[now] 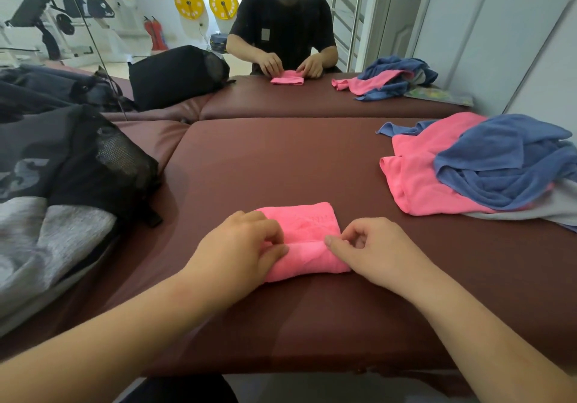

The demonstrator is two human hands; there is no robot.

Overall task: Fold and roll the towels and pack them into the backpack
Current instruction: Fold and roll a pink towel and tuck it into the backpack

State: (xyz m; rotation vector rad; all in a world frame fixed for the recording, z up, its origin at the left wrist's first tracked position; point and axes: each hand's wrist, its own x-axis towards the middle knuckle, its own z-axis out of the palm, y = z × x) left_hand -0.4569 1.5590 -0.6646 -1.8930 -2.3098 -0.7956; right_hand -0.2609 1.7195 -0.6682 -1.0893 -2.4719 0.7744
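Note:
A folded pink towel [307, 231] lies on the maroon padded bench [281, 165] in front of me, its near end curled into a roll. My left hand [240, 246] grips the left end of that roll and my right hand [371, 249] pinches the right end. A black and grey backpack [71, 178] with a mesh pocket lies at the left. A heap of loose pink, blue and grey towels [487, 171] sits at the right.
A mirror at the back reflects me, the bench, the backpack and the towel heap. The bench's front edge runs just below my forearms. A white wall stands close on the right. Gym machines and weight plates show in the reflection.

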